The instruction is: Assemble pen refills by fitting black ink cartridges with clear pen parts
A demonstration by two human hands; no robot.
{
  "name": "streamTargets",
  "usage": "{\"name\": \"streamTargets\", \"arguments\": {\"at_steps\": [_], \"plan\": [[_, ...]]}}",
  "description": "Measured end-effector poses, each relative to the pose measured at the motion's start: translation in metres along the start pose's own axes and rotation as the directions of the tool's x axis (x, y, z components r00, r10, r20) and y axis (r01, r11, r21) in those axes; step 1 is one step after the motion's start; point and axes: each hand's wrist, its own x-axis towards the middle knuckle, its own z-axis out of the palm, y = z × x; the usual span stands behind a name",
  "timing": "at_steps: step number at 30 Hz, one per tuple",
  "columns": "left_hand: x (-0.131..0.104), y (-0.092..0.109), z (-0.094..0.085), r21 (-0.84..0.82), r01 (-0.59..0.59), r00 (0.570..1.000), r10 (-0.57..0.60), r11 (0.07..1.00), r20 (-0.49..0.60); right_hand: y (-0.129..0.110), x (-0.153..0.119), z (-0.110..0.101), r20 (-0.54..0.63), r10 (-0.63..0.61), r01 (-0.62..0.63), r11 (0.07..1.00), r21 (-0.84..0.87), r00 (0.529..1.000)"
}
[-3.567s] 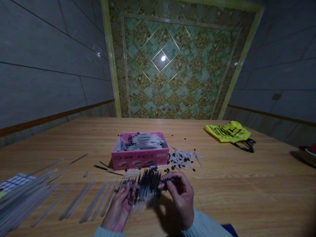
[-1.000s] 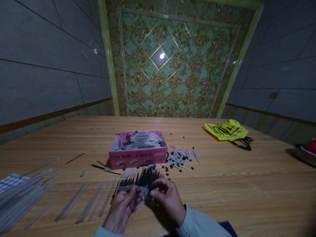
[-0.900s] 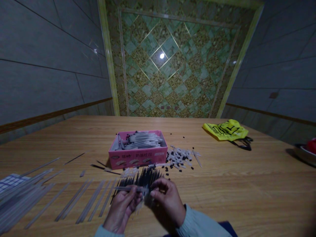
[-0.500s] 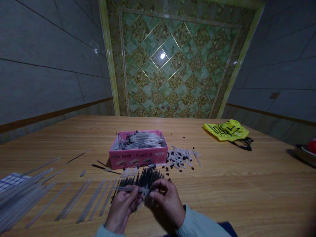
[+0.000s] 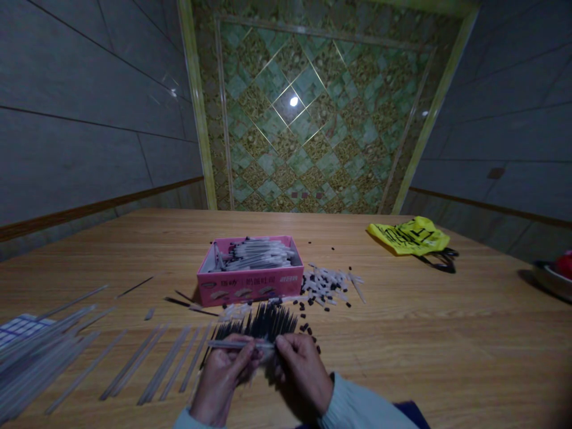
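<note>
My left hand (image 5: 224,372) is closed around a thin translucent pen tube (image 5: 227,344), which lies nearly level and points left. My right hand (image 5: 304,364) pinches at the tube's right end. What sits between its fingertips is mostly hidden; something dark shows there. Just behind both hands lies a dense bunch of thin black-tipped sticks (image 5: 271,320), like pen refills, partly covered by the fingers. Beyond them stands a pink box (image 5: 250,285) filled with whitish pen tubes (image 5: 261,253). Small black plugs (image 5: 306,328) lie scattered close to my right hand.
A pile of small white and black pieces (image 5: 328,285) lies right of the box. Long clear tubes (image 5: 49,360) spread across the left side, near a checked cloth (image 5: 22,329). A yellow bag (image 5: 409,236) lies at the back right, and a bowl (image 5: 554,279) is at the right edge.
My right hand has closed in on the tube's right end, its thumb now pressed there. My left hand keeps its hold, with the tube turned slightly.
</note>
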Motion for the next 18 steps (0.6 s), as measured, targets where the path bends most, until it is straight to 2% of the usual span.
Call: {"name": "streamTargets", "arguments": {"at_steps": [5,7,11,16,18], "plan": [[-0.0024,0.0064,0.0015,-0.01,0.023,0.998,-0.024,1.0,-0.058,-0.0026,-0.0011,-0.0011,-0.08,-0.187,0.181,0.98,-0.077,0.979],[-0.0027,0.0062,0.0023,-0.011,0.025,0.997,-0.026,1.0,-0.067,-0.0013,-0.0014,-0.0002,-0.079,-0.169,0.163,0.984,-0.075,0.982],[-0.0018,0.0034,0.0024,0.001,0.022,0.998,-0.022,1.0,-0.066,0.0023,-0.0017,0.0,0.017,-0.067,0.068,0.994,-0.084,0.998],[-0.0009,0.0029,0.0008,-0.025,0.012,0.998,-0.014,1.0,-0.069,0.0029,-0.001,-0.0034,-0.065,-0.217,0.202,0.962,-0.184,0.974],[-0.0011,0.0032,0.001,-0.022,0.021,0.997,-0.022,1.0,-0.072,0.005,-0.0007,-0.0046,-0.051,-0.203,0.189,0.96,-0.207,0.978]]}}
